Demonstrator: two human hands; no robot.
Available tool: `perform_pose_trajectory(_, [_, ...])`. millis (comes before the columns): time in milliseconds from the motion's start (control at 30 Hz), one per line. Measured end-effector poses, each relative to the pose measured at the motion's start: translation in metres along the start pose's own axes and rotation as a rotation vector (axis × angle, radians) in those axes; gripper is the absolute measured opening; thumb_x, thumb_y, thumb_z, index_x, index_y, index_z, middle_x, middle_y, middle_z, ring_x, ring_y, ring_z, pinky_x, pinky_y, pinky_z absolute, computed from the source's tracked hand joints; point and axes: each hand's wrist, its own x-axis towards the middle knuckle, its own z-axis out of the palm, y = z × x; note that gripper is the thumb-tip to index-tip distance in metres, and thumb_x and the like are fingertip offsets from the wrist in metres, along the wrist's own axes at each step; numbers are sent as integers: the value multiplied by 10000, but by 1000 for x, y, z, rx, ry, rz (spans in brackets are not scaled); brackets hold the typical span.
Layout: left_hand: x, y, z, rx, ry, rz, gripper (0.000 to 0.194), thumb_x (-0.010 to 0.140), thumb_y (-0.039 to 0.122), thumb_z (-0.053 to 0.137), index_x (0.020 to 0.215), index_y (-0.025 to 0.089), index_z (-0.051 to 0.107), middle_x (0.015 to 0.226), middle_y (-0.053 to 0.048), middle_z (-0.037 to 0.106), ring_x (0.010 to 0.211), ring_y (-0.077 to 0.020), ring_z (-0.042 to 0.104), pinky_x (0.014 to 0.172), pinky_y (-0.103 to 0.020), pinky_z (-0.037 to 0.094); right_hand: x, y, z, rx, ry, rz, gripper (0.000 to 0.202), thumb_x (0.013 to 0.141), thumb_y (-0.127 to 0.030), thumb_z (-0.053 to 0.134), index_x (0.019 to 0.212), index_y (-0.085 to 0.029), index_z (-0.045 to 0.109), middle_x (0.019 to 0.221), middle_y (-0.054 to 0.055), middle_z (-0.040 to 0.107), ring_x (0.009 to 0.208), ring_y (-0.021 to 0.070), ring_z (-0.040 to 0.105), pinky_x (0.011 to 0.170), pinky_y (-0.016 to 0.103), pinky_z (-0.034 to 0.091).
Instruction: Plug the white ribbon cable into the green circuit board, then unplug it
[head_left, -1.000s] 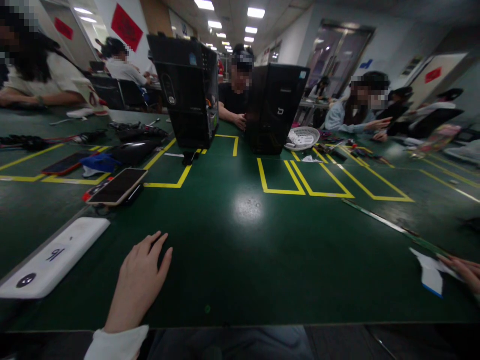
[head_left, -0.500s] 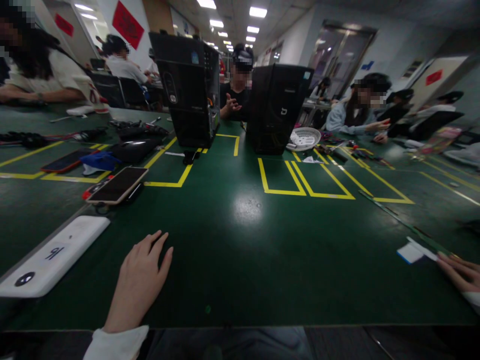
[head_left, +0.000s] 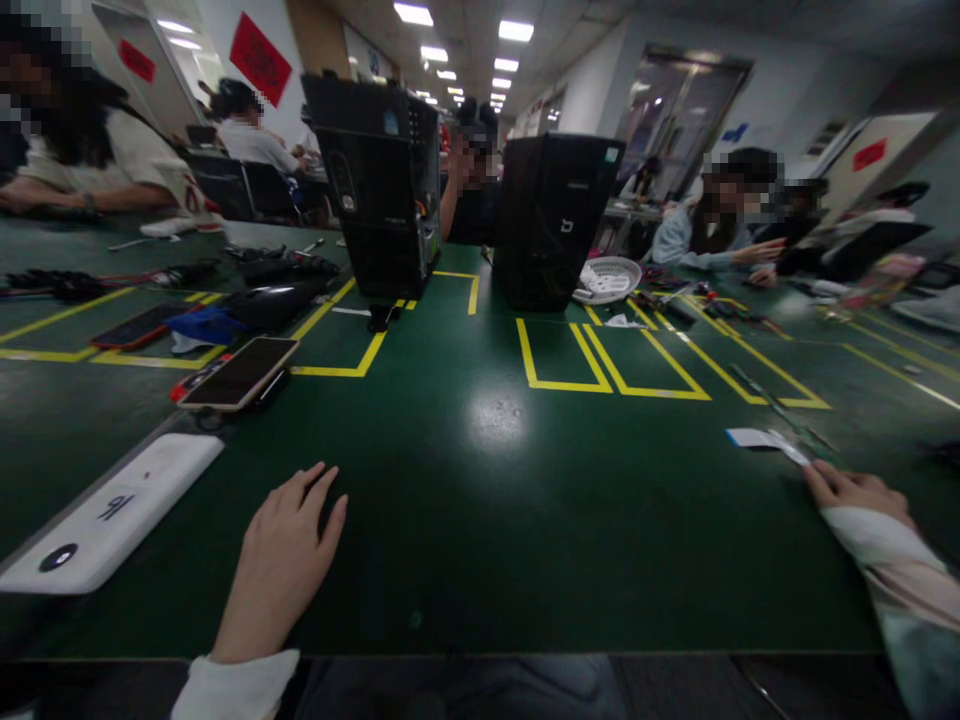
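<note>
White blue-tipped ribbon [head_left: 752, 438], slim green strip [head_left: 784, 411] pinched in right fingers [head_left: 820, 486]; left fingers [head_left: 319, 492] loosely spread on glossy tabletop [head_left: 540, 540].

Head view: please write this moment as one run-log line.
left hand: palm down on green table; right hand: holding white strip; two black computer towers: upright ahead

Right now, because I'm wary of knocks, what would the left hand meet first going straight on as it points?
Likely the left hand meets yellow tape first, near a corner; a black piece seems to lie beyond, but depth is unclear.
</note>
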Motion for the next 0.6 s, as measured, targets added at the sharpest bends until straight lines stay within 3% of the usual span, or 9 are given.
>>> perform_pose_trajectory(67, [0, 0, 0, 2, 3, 2, 609, 941, 487, 270, 1275, 82, 579, 1325, -182, 567, 1213, -343, 533, 1006, -496, 448, -3, -25, -7, -17, -113, 174, 724, 877, -620, 261, 1363, -184, 572, 1362, 273, 480, 1240, 459, 433, 879, 574, 408])
perform_pose_trajectory(200, [0, -1, 0, 5, -5, 4, 605, 944, 486, 273, 1281, 83, 572, 1331, -183, 564, 1217, -342, 531, 1006, -496, 451, -1, -55, -19, 31, -154, 260, 669, 893, -601, 308, 1419, -238, 507, 1447, 251, 396, 1296, 443, 359, 893, 572, 359])
perform_pose_trajectory(467, [-1, -2, 0, 17, -28, -3, 596, 947, 486, 279, 1299, 97, 561, 1339, -178, 558, 1219, -337, 530, 999, -497, 458, 9, -54, -16, 109, -136, 315, 617, 854, -532, 499, 1363, -192, 574, 1432, 301, 386, 1286, 463, 338, 822, 587, 308])
perform_pose_trajectory(600, [-1, -3, 1, 14, -33, 0, 604, 948, 496, 272, 1305, 101, 555, 1338, -173, 556, 1221, -337, 529, 1002, -496, 456, 7, -59, -19, 120, -132, 340, 605, 853, -524, 530, 1351, -186, 588, 1420, 307, 397, 1303, 448, 338, 864, 582, 302])
